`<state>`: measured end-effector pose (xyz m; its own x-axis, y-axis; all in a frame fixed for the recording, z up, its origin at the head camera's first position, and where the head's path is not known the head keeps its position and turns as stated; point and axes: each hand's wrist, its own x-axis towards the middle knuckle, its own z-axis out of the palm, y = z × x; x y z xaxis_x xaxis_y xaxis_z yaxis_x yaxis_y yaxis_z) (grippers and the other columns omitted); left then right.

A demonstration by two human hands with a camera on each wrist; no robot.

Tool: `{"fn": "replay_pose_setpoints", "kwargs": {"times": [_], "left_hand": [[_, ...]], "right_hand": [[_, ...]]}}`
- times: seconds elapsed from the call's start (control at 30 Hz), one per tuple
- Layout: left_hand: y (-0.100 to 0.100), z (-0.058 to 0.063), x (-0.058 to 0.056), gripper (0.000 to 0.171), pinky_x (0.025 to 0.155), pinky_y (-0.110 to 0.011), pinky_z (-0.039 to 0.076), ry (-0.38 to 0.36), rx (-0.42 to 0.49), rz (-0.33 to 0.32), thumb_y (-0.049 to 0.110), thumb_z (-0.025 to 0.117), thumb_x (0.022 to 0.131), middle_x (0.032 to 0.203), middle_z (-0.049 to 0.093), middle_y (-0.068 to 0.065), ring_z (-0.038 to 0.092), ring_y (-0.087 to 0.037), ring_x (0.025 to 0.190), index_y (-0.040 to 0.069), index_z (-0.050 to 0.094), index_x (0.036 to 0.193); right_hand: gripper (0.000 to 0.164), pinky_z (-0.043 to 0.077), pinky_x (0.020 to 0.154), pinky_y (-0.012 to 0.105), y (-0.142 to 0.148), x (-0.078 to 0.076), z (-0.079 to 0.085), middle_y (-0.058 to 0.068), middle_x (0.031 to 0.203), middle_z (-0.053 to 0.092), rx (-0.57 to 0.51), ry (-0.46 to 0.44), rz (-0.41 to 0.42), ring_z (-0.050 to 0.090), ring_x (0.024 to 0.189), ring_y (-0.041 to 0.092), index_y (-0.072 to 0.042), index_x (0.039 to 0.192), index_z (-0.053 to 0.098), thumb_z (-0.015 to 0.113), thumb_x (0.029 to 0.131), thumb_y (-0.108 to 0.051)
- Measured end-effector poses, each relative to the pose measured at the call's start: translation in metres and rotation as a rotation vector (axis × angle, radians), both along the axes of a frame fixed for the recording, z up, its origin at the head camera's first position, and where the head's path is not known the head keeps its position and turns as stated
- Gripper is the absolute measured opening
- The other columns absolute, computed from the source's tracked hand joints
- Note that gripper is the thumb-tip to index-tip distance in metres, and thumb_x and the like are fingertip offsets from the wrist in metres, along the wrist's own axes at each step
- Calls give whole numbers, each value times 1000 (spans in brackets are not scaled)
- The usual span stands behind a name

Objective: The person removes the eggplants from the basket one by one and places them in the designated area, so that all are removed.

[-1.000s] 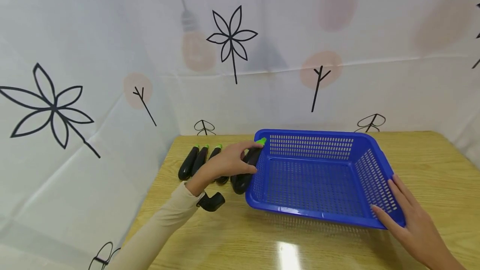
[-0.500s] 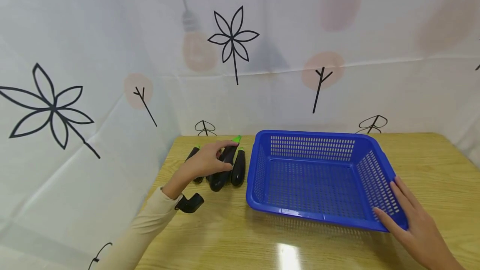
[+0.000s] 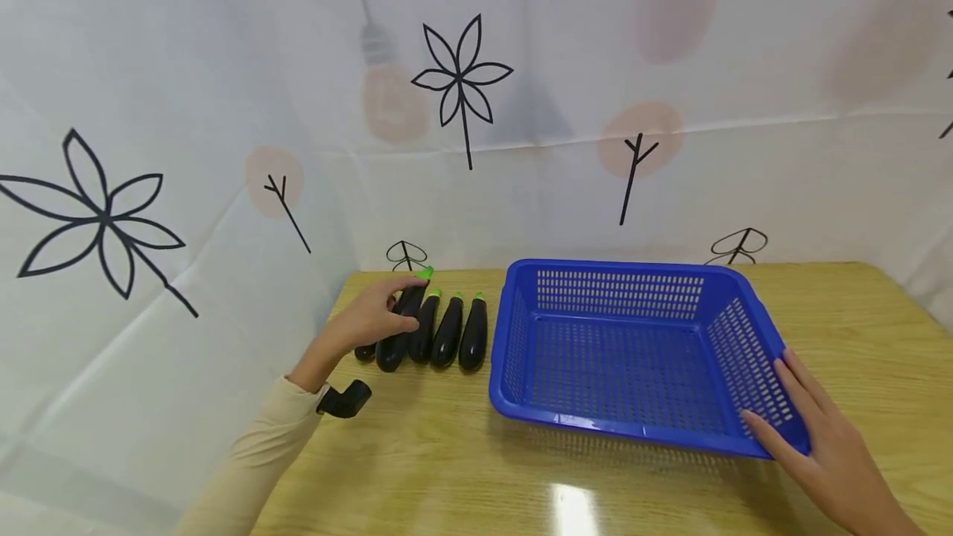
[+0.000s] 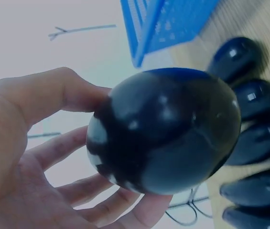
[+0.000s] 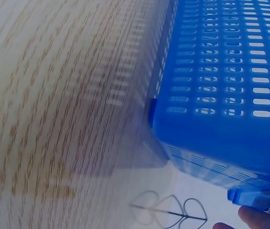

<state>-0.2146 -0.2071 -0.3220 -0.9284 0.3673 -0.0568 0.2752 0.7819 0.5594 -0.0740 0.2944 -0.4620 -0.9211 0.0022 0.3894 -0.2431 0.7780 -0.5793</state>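
My left hand grips a dark, glossy eggplant with a green stem end, its thumb on one side and fingers round the other. Its blunt end faces the camera in the left wrist view. Just right of it in the head view, several more eggplants lie side by side on the table, and another is mostly hidden behind it on the left. My right hand holds the right rim of a blue plastic basket, thumb over the front corner. The basket has nothing inside. Fingertips show at its rim in the right wrist view.
The wooden table carries the basket at right of centre, with the eggplant row to its left. A white patterned cloth hangs behind the table and along its left side. A black wrist device sits on the left wrist.
My left hand has carried the eggplant leftward, from beside the basket's left rim, over the row to its left end. The right hand and basket have hardly moved.
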Motion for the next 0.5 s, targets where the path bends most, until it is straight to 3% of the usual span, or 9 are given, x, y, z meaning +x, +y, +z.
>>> {"fn": "replay_pose_setpoints", "kwargs": {"times": [0.03, 0.1, 0.17, 0.27, 0.4, 0.5], "left_hand": [[-3, -2, -2, 62, 53, -30, 33, 0, -1, 6, 13, 66, 84, 68, 39, -5, 32, -17, 55, 11, 44, 142], [-9, -6, -5, 62, 54, -31, 34, 10, -2, 21, 12, 66, 84, 79, 51, -10, 35, -18, 58, 10, 44, 142], [-16, -11, -9, 61, 55, -32, 34, 28, -7, 32, 12, 65, 84, 107, 57, -18, 40, -21, 62, 8, 45, 141], [-28, -18, -17, 60, 58, -33, 36, 49, -19, 54, 11, 63, 83, 141, 40, -23, 47, -25, 74, 6, 45, 140], [-46, -28, -28, 60, 56, -34, 37, 31, -31, 94, 10, 62, 84, 140, 38, -26, 47, -27, 69, 5, 44, 141], [-60, -36, -35, 60, 61, -39, 39, 33, -62, 131, 12, 62, 86, 141, 36, -27, 50, -32, 76, 6, 42, 142]], "right_hand": [[80, -2, 106, 65, 0, 0, 0, 5, 158, 4, 1, -4, 0, 4, 140, 40, -10, 152, 15, 64, 89, -19], [80, -2, 105, 65, 0, 1, -1, 5, 159, 4, 4, -14, 0, 4, 140, 42, -10, 152, 14, 63, 90, -20], [80, -2, 105, 66, 0, 1, -1, 5, 159, 3, 7, -25, 1, 4, 140, 43, -10, 153, 14, 63, 90, -21], [80, -2, 104, 67, 0, 0, -1, 6, 159, 2, 11, -36, 1, 4, 139, 46, -11, 153, 13, 63, 90, -21], [81, -1, 103, 68, 0, 0, 0, 7, 159, 1, 15, -44, 0, 4, 138, 48, -10, 153, 12, 62, 91, -22], [81, -1, 103, 69, 1, -1, 1, 8, 158, 1, 21, -48, 0, 4, 138, 48, -9, 152, 11, 63, 91, -23]]}}
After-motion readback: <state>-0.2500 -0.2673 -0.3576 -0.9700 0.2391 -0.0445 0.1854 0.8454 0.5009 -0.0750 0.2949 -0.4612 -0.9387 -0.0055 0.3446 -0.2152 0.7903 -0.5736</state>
